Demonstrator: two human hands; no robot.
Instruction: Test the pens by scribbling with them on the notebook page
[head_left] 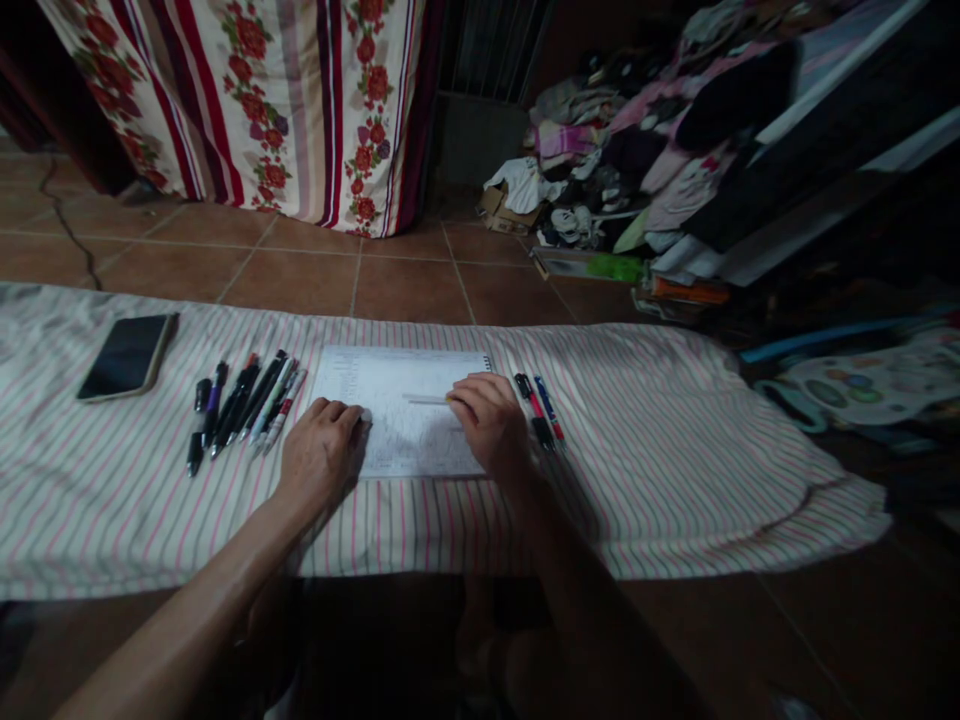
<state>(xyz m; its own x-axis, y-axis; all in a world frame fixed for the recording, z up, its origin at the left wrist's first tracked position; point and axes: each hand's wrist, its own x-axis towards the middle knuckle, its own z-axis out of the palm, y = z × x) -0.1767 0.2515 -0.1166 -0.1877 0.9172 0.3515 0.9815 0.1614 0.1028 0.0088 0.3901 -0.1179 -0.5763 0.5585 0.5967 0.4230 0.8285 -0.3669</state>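
A white sheet of paper (405, 440) with faint marks lies on the striped cloth, a spiral binding at its upper right corner. On its left edge rests my left hand (322, 440), fingers curled in; a small pale thing (365, 415) shows at the fingertips, too blurred to name. Over the paper's right part, my right hand (491, 420) pinches a thin white pen-like stick (424, 399). The stick points left, nearly level above the sheet, with a yellowish spot by the fingers. Just right of that hand lie several pens (541, 412).
Several pens and markers (247, 400) lie left of the paper, with a dark-screened phone (127, 357) farther left. Striped cloth (660, 450) covers the table. Beyond are a tiled floor (405, 285), a floral curtain (300, 110) and a heap of clothes (600, 150).
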